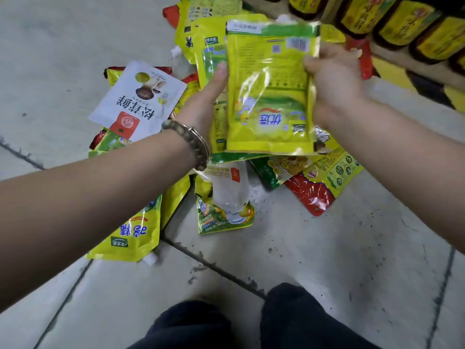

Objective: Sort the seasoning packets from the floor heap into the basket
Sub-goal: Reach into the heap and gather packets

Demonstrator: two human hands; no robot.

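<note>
Yellow packet (270, 91) gripped by the fingers (221, 71) of left hand (206, 99) and right hand (334, 81) above the floor heap (141, 96); many packets left, basket unseen.

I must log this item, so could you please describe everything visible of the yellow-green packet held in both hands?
The yellow-green packet is a flat, glossy plastic pouch: yellow, with a green band, white label and barcodes at its far end and blue characters, upside down, near its near end. It looks slightly crinkled. It is held above the floor heap, the left hand at its left edge, the right hand gripping its right edge, thumb on its face.
</note>
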